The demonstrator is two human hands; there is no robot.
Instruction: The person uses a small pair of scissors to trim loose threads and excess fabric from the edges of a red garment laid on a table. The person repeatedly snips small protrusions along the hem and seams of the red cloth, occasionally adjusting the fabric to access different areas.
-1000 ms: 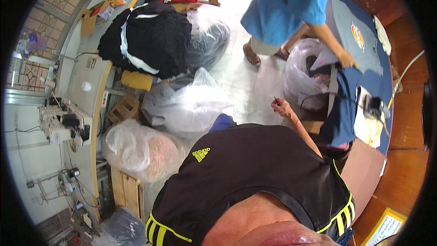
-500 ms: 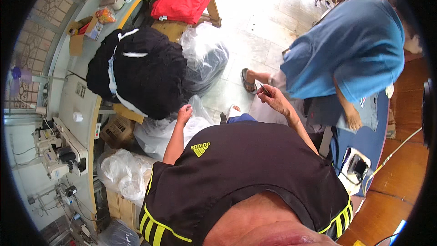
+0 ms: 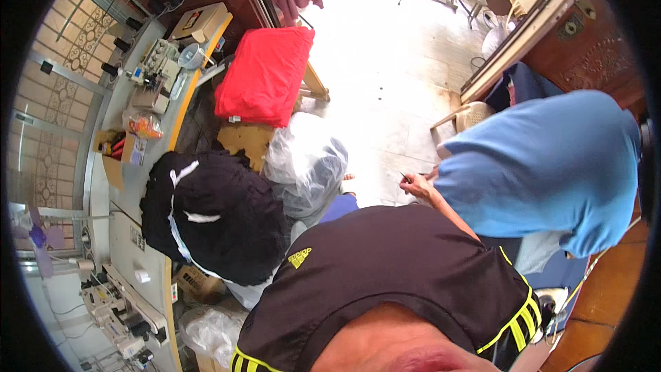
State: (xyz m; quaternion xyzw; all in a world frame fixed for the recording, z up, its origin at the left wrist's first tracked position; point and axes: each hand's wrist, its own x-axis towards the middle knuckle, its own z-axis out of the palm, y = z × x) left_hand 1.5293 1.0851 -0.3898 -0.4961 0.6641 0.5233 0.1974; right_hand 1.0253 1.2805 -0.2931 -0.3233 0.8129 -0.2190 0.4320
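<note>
My right hand (image 3: 417, 183) reaches forward past my black shirt with yellow stripes (image 3: 385, 282). Its fingers pinch a small thin dark tool (image 3: 403, 176) that points left over the pale floor. The hand is right next to a person in a blue shirt (image 3: 551, 165) who bends over at the right. My left hand is hidden behind my chest. A heap of black garments with white trim (image 3: 213, 224) lies at my left, and a clear plastic bag (image 3: 306, 162) stands just ahead of me.
A red cloth (image 3: 265, 72) drapes over a wooden stool. A long workbench (image 3: 103, 186) at the left carries sewing machines (image 3: 113, 306), boxes and small items. A white plastic chair (image 3: 469, 117) and dark wooden furniture (image 3: 585, 34) stand at the right.
The view has swung further left and forward. My left hand, raised beside the black heap half a second ago, has dropped out of sight. My right hand still holds the small tool.
</note>
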